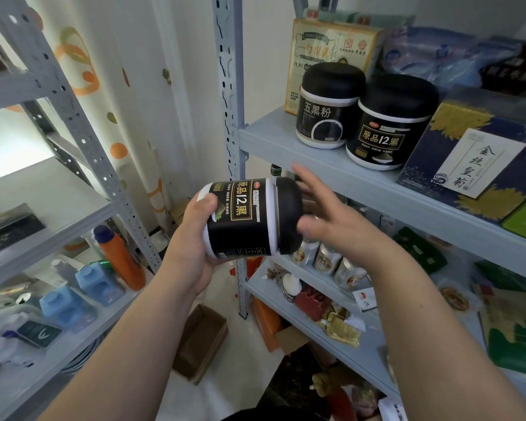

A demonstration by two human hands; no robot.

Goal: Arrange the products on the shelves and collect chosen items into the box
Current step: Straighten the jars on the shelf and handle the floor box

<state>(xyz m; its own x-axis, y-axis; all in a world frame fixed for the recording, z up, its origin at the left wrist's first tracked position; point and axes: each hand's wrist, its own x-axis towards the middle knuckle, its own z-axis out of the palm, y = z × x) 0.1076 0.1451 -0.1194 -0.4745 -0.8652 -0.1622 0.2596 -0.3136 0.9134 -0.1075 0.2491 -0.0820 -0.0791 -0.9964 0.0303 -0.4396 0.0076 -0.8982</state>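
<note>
Now, your left hand (192,238) grips the black plastic jar with white rims and a gold-lettered label (249,217) by its base end, thumb pressed on the label. The jar lies on its side in the air, below the front edge of the pale blue-grey metal shelf (286,141). Your right hand (331,220) is at the domed black lid with its fingers (308,183) spread and straight, holding nothing; whether the palm touches the lid cannot be told.

If the jar is bound for the shelf, wrap the right hand around the lid end first, turn the jar upright, and only then let go with the left. Set it on the bare strip left of the two matching black jars (389,123), label outward, and lower it flat so it does not knock them.

Behind those jars stands a cream printed carton (325,47), and to their right a navy box with gold flowers (468,165). An open brown cardboard box (201,341) sits on the pale floor below. On the left, a grey metal rack (73,226) carries an orange bottle (122,259) and blue bottles (97,281), in front of a white curtain with orange and green shapes (82,56).
</note>
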